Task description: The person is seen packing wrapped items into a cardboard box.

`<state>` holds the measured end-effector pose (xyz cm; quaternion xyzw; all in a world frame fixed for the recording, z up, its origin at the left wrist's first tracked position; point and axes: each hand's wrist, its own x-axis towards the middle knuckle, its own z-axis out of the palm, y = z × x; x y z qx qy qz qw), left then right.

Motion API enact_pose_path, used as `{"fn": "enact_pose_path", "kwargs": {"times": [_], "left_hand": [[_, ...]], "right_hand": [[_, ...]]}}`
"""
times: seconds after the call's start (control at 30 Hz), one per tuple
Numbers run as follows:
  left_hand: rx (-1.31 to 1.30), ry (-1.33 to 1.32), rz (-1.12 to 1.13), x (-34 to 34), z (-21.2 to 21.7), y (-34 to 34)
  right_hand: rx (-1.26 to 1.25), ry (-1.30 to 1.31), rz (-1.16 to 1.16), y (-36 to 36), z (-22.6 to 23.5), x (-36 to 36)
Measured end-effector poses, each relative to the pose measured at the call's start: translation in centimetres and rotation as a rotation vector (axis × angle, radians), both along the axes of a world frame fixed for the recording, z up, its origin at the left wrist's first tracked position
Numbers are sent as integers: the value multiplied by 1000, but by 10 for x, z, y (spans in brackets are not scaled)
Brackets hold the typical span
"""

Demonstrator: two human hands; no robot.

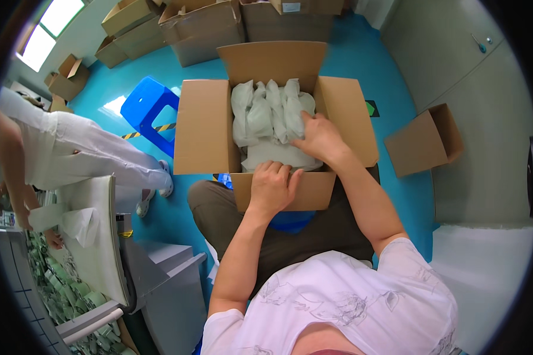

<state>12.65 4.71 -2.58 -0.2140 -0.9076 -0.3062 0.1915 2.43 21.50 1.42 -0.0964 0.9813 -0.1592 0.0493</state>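
An open cardboard box (202, 127) stands in front of my legs with its flaps folded outward. Several white wrapped bundles (276, 112) stand side by side in it, and another white bundle (278, 156) lies across the near end. What the wrapping covers cannot be made out. My right hand (323, 139) reaches in from the right, thumb and fingers spread against the rightmost bundle. Over the near wall rests my left hand (272, 188), its fingers extended onto the near bundle and its thumb apart.
Beyond a blue stool (150, 109), several cardboard boxes (201, 29) line the far side. On the left a person in white trousers (95, 142) handles white wrapping (80, 226) above many pale green items (65, 290). Another open box (423, 142) sits by the grey door (468, 89).
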Motion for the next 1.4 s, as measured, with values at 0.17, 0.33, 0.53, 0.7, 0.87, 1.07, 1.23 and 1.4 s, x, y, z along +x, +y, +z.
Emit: {"fn": "enact_pose_path", "kwargs": {"times": [0.17,0.33,0.53,0.7,0.87,1.07,1.23,1.4], "left_hand": [[-2,25,-5,-3,-5,5],[-35,-26,-16,-5,-1,7],[-32,-12,-6,-3,2,4],[-9,-38,-25,-1,2,1],[66,-40,-89,-3,9,-2],[196,-48,-137,-5,10,-10],[331,208,104,32,24,-44],[183,382,446,64,53,-101]], "right_hand": [[-50,48,-11,8,-48,-13],[-105,45,-6,9,-52,-16],[-198,56,11,1,-39,-2],[-274,190,28,5,-11,52],[-337,512,194,24,-23,99],[-363,445,333,33,-23,106],[-302,381,391,14,-33,100],[-293,504,343,25,-36,105]]}}
